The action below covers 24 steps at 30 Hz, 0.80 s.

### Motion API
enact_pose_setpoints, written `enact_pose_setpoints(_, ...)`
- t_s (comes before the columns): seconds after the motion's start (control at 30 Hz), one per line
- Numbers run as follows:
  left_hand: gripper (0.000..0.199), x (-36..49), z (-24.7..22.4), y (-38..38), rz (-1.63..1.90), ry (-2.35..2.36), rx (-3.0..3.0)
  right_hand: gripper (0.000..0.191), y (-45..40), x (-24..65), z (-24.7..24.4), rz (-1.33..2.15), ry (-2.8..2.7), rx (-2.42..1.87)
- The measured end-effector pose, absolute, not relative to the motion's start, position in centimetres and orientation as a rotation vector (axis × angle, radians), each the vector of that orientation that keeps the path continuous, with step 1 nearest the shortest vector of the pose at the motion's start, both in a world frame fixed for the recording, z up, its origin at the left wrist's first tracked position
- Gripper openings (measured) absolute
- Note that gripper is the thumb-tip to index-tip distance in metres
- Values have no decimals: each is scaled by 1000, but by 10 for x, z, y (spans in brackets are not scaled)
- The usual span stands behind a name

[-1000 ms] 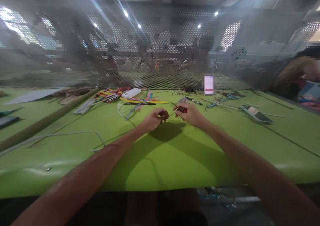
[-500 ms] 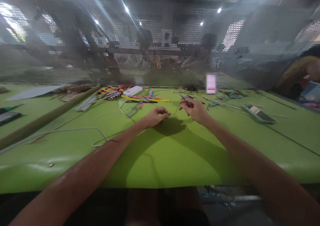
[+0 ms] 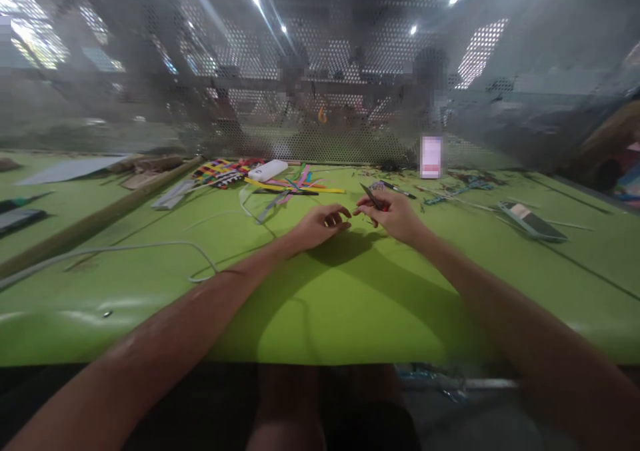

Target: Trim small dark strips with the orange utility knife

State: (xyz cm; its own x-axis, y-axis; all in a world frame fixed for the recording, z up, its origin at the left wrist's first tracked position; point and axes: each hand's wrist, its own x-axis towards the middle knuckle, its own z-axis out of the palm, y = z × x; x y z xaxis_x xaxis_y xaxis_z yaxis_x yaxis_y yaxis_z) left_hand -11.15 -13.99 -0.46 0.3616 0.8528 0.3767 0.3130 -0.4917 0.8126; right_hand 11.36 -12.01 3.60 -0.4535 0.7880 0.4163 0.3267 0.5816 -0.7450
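My left hand (image 3: 323, 226) hovers low over the green tabletop (image 3: 280, 291), fingers curved, with a gap between thumb and forefinger. Close by on its right, my right hand (image 3: 397, 216) is closed around what look like small scissors (image 3: 373, 196), with a dark blade pointing up and left and a bit of red at the handle. Near the fingertips of both hands is a thin pale strand, too fine to make out clearly. Beyond my hands lie colourful flat strips (image 3: 295, 186), crossing one another in yellow, pink, black and grey.
A woven multicoloured piece (image 3: 223, 173) and a white device (image 3: 269, 170) lie at the back. A bamboo pole (image 3: 100, 218) and white cable (image 3: 150, 244) are on the left. On the right rest a phone (image 3: 533, 221) and teal strands (image 3: 463, 188). A perforated metal panel (image 3: 320, 148) borders the table.
My hands have come closer together, the left moving a little right. Its thumb and forefinger, earlier pinched, are now apart. The scissors stay in my right hand. The view has tilted slightly.
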Motion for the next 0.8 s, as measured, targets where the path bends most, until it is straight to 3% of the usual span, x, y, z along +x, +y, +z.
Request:
enact_pose_setpoints(0.07,9,-112,-4,-140,1081,996,2013,34,-122,113,37,729,-2036,-888)
enact_pose_setpoints(0.43,12,-107,3,-141,1092,990,1666,24,-117,120,38,450,-1991,-1002)
enact_pose_setpoints(0.8,11,-104,10,-148,1068,1011,1559,28,-106,131,45,465,-1851,-1018)
